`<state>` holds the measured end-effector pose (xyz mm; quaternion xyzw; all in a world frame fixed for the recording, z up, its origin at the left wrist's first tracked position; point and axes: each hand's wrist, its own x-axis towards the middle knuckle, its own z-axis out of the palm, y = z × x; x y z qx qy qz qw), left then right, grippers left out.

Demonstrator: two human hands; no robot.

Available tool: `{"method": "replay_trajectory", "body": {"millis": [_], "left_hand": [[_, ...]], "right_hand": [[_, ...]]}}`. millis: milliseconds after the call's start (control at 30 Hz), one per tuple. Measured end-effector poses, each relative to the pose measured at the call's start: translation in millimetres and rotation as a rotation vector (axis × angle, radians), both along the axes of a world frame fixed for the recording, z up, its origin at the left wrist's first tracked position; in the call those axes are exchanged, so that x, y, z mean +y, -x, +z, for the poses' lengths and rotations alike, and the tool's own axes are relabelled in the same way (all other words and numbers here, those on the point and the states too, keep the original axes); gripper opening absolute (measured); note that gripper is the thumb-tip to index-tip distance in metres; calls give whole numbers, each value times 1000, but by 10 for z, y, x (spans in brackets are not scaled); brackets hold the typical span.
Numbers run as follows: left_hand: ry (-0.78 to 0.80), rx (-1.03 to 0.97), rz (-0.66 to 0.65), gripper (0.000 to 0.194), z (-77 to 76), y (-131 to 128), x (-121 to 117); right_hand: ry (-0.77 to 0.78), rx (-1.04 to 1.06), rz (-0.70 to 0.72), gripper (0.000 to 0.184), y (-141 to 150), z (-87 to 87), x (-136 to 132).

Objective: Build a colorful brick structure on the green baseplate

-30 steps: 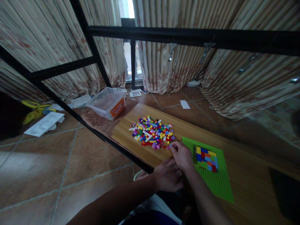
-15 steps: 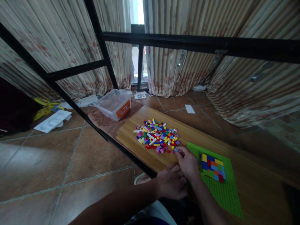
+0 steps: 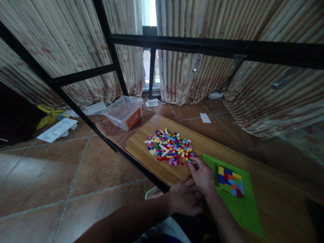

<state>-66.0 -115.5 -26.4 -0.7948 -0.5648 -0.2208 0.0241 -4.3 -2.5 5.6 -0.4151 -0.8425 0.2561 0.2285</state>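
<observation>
My right hand (image 3: 203, 177) reaches to the near right edge of a loose pile of toy building bricks (image 3: 172, 146). Its thumb and forefinger are pinched at a small light-blue brick (image 3: 189, 161), which they partly cover. Beside it, my left hand (image 3: 186, 195) lies with curled fingers at the near edge of the wooden tabletop (image 3: 162, 172), against my right wrist. The inside of my left hand is hidden. Right of my hands, a green baseplate (image 3: 249, 211) carries a flat block of multicoloured bricks (image 3: 230, 181).
Behind the pile stands a clear plastic box (image 3: 121, 113) with an orange label. A black metal frame (image 3: 136, 165) runs along the table's left side and across the view. Papers and a white tray (image 3: 57, 130) lie on the tiled floor, with striped curtains (image 3: 182, 77) behind.
My right fingers have shifted slightly at the light-blue brick and now cover more of it. My left hand, the pile and the baseplate stay put.
</observation>
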Motion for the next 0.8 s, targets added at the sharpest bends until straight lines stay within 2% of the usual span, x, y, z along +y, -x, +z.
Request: {"method": "replay_trajectory", "body": {"millis": [133, 400, 667, 800], "left_hand": [[-61, -36, 1, 36, -33, -1, 7], [-14, -24, 0, 36, 0, -2, 5], [-40, -27, 7, 31, -37, -9, 9], [-4, -2, 0, 30, -46, -16, 5]], "right_hand": [[-14, -5, 28, 28, 21, 39, -11], [-3, -38, 84, 24, 26, 22, 26], [26, 3, 54, 26, 0, -13, 21], [30, 12, 28, 25, 1, -12, 21]]}}
